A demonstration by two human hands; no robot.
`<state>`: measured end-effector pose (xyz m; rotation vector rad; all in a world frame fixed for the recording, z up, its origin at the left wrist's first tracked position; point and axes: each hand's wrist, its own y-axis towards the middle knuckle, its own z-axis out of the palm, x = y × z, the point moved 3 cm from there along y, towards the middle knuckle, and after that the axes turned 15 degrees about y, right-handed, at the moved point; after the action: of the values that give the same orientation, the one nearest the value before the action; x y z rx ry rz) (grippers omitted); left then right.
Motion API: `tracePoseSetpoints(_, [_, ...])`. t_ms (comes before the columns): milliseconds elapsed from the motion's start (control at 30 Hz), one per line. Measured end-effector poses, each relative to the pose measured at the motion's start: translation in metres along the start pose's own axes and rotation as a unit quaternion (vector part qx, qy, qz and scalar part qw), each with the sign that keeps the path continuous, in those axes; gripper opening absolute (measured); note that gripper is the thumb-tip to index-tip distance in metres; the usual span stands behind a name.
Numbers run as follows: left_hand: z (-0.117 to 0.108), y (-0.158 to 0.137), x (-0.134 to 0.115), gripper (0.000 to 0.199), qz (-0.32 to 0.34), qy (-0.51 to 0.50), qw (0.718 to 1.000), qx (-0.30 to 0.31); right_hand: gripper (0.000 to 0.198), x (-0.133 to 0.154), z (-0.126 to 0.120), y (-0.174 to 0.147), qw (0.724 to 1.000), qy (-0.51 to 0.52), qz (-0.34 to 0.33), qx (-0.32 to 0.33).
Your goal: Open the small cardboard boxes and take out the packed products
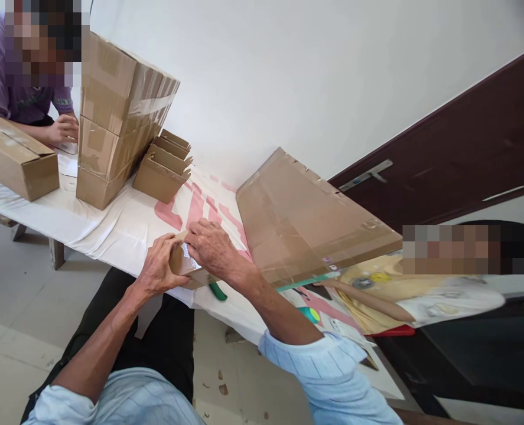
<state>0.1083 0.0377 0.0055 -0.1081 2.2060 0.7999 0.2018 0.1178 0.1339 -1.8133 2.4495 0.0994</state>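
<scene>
Head view: The small, brown, rectangular cardboard box [199, 280] sits between the person's two hands, at or just above the near edge of the table covered with white cloth [129, 243]; whether its underside touches the cloth cannot be told. A pale, glossy patch [189, 260] shows on it.

The left hand [160, 267] is partly open and grips the box's left end, thumb along the near lower edge, fingers bent around the far side. The right hand [212, 247] lies over the top with fingers curled inward; its fingertips are partly hidden, so whether they pinch anything cannot be told.

Hazards:
- Box slip: a hard push from the right hand against a loose left grip could tip the box over the near edge.
- Crushing: excess thumb pressure could dent the cardboard wall.
- Dropped tool: the green, curved handle [218, 291] lies just beside the box at the table edge; a forearm sweep could knock it off.
- Snagging: the cloth is wrinkled; dragging it could disturb the tall stack of brown cardboard boxes [106, 139].
</scene>
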Motion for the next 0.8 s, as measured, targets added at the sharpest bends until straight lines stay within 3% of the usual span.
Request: tracePoseSetpoints(800, [0.001, 0.0008, 0.0015, 0.099, -0.006, -0.012, 1.0, 0.008, 0.027, -0.0038, -0.002, 0.0045, 0.999, 0.017, -0.019, 0.035])
